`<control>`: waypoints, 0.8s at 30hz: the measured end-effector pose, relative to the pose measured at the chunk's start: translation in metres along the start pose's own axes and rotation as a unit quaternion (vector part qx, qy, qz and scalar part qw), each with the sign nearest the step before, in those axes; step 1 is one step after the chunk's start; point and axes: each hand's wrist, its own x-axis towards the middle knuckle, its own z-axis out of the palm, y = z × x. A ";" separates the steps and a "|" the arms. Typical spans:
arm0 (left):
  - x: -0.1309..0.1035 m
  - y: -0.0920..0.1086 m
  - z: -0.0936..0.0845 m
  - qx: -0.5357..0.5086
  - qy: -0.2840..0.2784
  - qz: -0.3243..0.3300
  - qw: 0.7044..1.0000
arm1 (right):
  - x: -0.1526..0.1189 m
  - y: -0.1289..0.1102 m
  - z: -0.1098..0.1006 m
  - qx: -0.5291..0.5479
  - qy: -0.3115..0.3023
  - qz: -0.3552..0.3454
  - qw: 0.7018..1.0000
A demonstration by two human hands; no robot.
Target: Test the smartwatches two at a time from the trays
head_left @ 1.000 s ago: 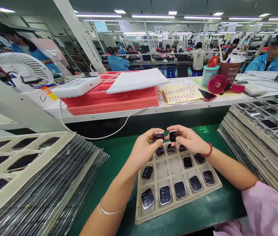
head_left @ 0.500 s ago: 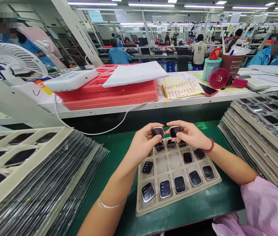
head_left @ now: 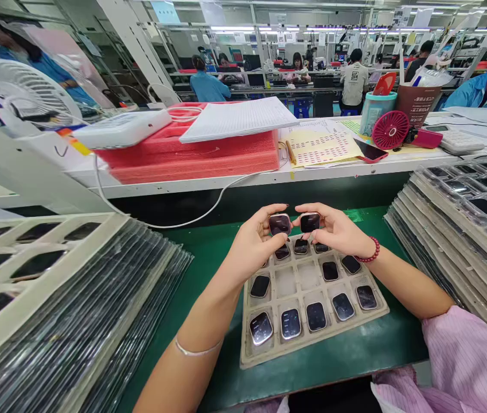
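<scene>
Between the thumb and fingers of my left hand [head_left: 257, 240] is a square smartwatch [head_left: 279, 224] with rounded corners, its screen facing me. My right hand [head_left: 335, 231] grips a second smartwatch [head_left: 310, 222] the same way, close beside the first. Both are held above the far edge of a beige compartment tray [head_left: 275, 299]. Several more dark-screened watches lie in the tray, one per compartment, among them a watch [head_left: 291, 323] with small lit text in the front row. Two middle compartments hold no watch. My hands partly cover the back row.
Tall stacks of watch trays stand at the left [head_left: 109, 298] and right [head_left: 450, 252] of the green mat [head_left: 333, 367]. Behind, a white shelf [head_left: 243, 179] carries red foam [head_left: 191, 163], papers, a phone [head_left: 371, 151] and a pink fan [head_left: 390, 129]. A white cable [head_left: 200, 218] droops below it.
Both watches are raised slightly and tipped, and their lit text has dimmed. One tray watch at the left of the middle row no longer shows its text. The camera view has shifted slightly.
</scene>
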 end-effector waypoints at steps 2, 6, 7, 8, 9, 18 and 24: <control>0.000 0.000 0.000 -0.007 0.002 -0.005 1.000 | 0.000 0.001 -0.001 0.008 -0.002 0.017 1.000; 0.001 -0.002 -0.002 -0.006 -0.003 -0.004 1.000 | 0.001 0.004 -0.003 0.019 -0.006 0.047 0.999; 0.002 -0.003 -0.002 -0.003 -0.009 0.001 1.000 | 0.001 0.005 -0.004 0.017 -0.006 0.045 0.999; 0.002 -0.004 -0.002 -0.002 -0.015 0.008 1.000 | 0.002 0.005 -0.005 0.012 -0.007 0.039 0.999; 0.003 -0.005 -0.003 -0.002 -0.020 0.015 1.000 | 0.002 0.006 -0.005 0.006 -0.009 0.029 1.000; 0.002 -0.005 -0.003 -0.005 -0.039 0.043 0.998 | 0.003 0.004 -0.005 -0.052 -0.018 -0.046 0.997; 0.001 -0.005 -0.003 0.003 -0.031 0.035 0.999 | 0.002 0.002 -0.005 -0.052 -0.023 -0.051 0.997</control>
